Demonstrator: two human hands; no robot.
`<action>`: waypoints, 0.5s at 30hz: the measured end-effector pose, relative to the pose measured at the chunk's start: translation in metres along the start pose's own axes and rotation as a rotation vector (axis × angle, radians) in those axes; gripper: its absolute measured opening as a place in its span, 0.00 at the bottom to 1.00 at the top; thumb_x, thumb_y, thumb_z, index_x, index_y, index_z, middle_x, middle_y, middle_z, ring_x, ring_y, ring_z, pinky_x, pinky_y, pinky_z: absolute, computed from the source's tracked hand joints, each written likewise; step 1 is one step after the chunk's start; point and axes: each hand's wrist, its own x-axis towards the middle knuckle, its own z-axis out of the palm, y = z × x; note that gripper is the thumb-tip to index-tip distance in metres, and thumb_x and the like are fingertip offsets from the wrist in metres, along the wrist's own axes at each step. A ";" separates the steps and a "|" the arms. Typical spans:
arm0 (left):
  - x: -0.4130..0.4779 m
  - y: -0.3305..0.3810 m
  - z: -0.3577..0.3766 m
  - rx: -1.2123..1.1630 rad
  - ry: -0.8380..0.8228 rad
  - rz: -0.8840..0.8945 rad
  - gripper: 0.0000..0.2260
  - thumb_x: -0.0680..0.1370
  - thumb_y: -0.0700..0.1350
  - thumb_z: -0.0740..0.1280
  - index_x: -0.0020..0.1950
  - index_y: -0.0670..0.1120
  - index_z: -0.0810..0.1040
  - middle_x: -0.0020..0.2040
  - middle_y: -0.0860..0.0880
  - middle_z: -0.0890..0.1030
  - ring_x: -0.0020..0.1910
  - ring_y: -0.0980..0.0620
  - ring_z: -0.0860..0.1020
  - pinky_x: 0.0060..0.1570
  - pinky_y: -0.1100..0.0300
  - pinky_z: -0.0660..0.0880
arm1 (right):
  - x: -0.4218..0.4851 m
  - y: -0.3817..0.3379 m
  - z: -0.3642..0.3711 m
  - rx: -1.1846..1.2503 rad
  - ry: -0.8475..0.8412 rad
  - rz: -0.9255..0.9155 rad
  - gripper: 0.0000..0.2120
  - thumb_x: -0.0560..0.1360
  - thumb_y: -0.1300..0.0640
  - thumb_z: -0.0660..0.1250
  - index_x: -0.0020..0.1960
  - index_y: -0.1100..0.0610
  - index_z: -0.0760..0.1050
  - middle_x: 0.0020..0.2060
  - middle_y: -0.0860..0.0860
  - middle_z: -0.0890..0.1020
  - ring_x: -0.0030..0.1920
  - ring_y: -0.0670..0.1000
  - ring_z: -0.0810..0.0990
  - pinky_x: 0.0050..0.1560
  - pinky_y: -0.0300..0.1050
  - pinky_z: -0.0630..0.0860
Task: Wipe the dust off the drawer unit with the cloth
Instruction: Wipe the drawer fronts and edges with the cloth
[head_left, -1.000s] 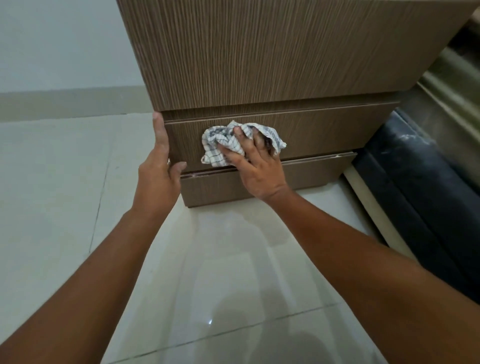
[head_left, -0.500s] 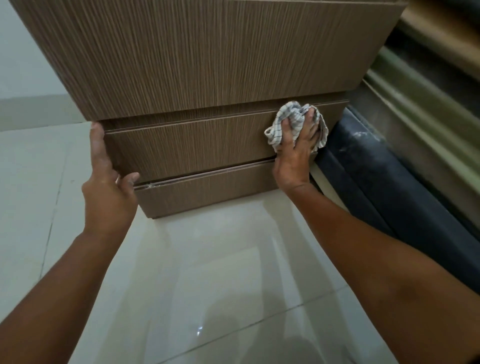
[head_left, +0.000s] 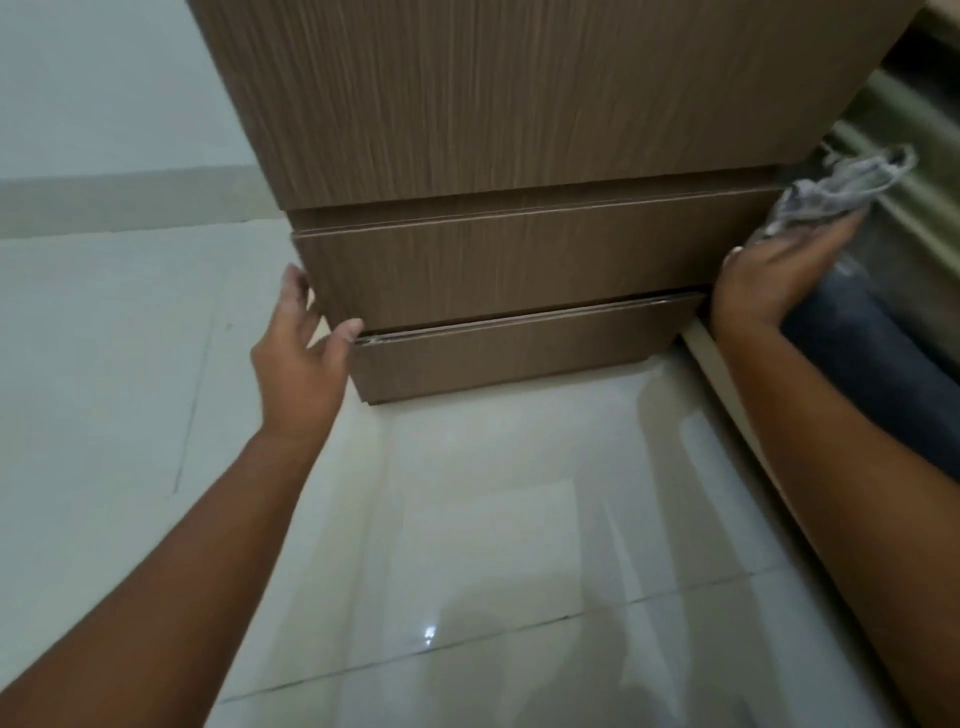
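Note:
A brown wood-grain drawer unit (head_left: 519, 260) stands on the pale tiled floor, its lower drawer front and plinth facing me. My left hand (head_left: 304, 364) grips the bottom left corner of the lower drawer front, thumb under its edge. At the unit's right edge, my right hand (head_left: 774, 280) is closed on a crumpled white-and-grey checked cloth (head_left: 841, 187). The cloth sticks out past the drawer front, blurred, off the front face.
Glossy tiled floor (head_left: 493, 545) spreads in front of the unit. A dark blue padded object (head_left: 883, 374) lies close on the right, with greenish ridged material (head_left: 914, 156) behind it. A light wall and skirting (head_left: 104, 197) are at the left.
My right hand has swept the cloth from the left part of the drawer front across to its right end and past the edge. My left hand kept its hold on the left corner.

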 end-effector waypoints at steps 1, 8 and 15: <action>-0.003 -0.002 0.001 0.004 0.026 -0.025 0.29 0.76 0.37 0.74 0.74 0.40 0.68 0.70 0.44 0.77 0.64 0.53 0.78 0.58 0.74 0.74 | -0.006 -0.002 -0.002 0.034 0.030 -0.011 0.32 0.80 0.52 0.49 0.82 0.58 0.47 0.80 0.61 0.56 0.78 0.62 0.62 0.75 0.51 0.63; -0.017 -0.014 -0.001 0.049 0.005 -0.071 0.11 0.77 0.39 0.72 0.54 0.45 0.71 0.55 0.48 0.81 0.57 0.50 0.83 0.61 0.62 0.78 | -0.091 0.001 0.006 0.044 -0.284 -0.355 0.28 0.82 0.64 0.53 0.76 0.75 0.48 0.76 0.68 0.58 0.77 0.54 0.59 0.77 0.35 0.57; -0.019 -0.025 0.002 0.256 -0.138 -0.134 0.15 0.80 0.36 0.67 0.67 0.41 0.77 0.63 0.44 0.81 0.60 0.48 0.81 0.65 0.57 0.76 | -0.162 -0.020 0.016 0.010 -0.623 -0.450 0.23 0.83 0.67 0.56 0.76 0.71 0.57 0.70 0.63 0.69 0.69 0.47 0.70 0.70 0.33 0.65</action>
